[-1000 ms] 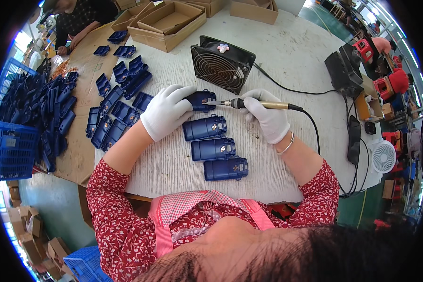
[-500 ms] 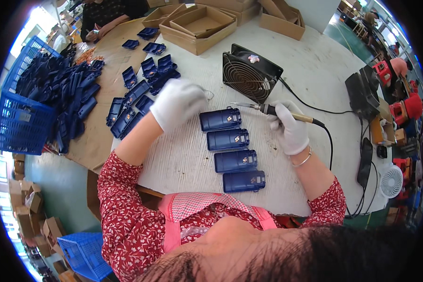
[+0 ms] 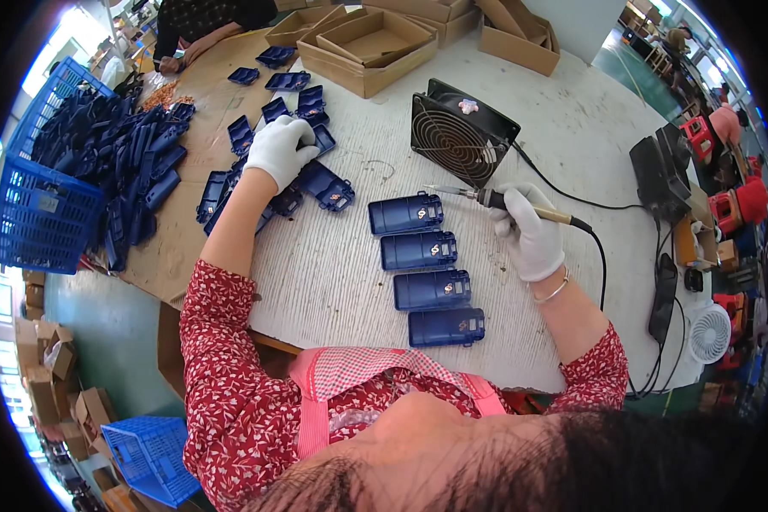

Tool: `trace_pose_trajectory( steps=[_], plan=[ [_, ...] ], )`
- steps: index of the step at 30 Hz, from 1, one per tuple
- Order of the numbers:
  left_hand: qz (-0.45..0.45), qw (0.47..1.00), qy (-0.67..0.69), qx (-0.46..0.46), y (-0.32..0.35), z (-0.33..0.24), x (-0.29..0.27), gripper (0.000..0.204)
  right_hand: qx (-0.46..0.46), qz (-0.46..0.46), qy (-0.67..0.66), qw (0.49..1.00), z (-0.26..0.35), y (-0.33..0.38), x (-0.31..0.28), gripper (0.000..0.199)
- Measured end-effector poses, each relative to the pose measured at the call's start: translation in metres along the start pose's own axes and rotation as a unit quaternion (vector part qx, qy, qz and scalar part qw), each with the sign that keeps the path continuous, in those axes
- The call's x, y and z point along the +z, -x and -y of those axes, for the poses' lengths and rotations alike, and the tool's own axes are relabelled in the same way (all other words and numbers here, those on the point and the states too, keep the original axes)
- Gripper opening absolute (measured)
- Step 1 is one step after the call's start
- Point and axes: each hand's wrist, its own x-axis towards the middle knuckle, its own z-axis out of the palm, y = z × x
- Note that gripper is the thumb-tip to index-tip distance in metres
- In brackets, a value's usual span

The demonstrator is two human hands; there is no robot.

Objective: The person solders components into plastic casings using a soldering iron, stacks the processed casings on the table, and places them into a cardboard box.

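My right hand (image 3: 529,232), in a white glove, grips a soldering iron (image 3: 551,214) whose metal tip points left above the row of cases. My left hand (image 3: 280,154), also gloved, reaches into a loose group of dark blue plastic case shells. Its thumb and fingers close around the edge of one blue case shell (image 3: 323,140); the palm hides part of the group. Another blue shell (image 3: 326,188) lies just below that hand. Between my hands, several blue cases (image 3: 418,252) lie in a slanting column, with small copper-coloured parts on most. A thin wire (image 3: 382,165) curls on the table.
A black fan (image 3: 461,132) stands beyond the iron, its cable running right to a black box (image 3: 660,171). Cardboard trays (image 3: 367,68) sit at the back. A blue crate (image 3: 47,218) heaped with blue parts is far left. Another person's arm (image 3: 213,38) rests at the far left.
My left hand has moved left and away from the thin wire to the group of blue shells. The right hand still holds the soldering iron in nearly the same place.
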Motion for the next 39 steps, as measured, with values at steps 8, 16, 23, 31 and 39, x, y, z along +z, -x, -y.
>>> trace_pose_trajectory(
  steps=[8,16,23,31,39],
  plan=[
    [-0.122,0.988,0.087,0.044,-0.007,-0.003,-0.001,0.027,-0.005,-0.012,0.024,1.0,0.002,0.001,0.001,0.017],
    [-0.27,0.944,0.173,0.072,-0.002,-0.024,-0.024,0.042,-0.003,-0.01,-0.001,1.0,0.002,0.001,0.001,0.017],
    [0.052,0.851,0.516,-0.085,0.024,-0.07,-0.023,0.013,-0.03,0.003,-0.02,0.999,0.0,0.001,0.001,0.018],
    [0.087,0.943,0.322,0.015,0.036,-0.102,-0.003,0.014,-0.024,0.032,0.008,0.999,0.001,0.002,-0.004,0.014],
    [0.079,0.943,0.323,0.027,0.036,-0.103,-0.002,0.015,-0.016,0.034,0.087,0.996,0.004,0.005,0.0,0.012]
  ],
)
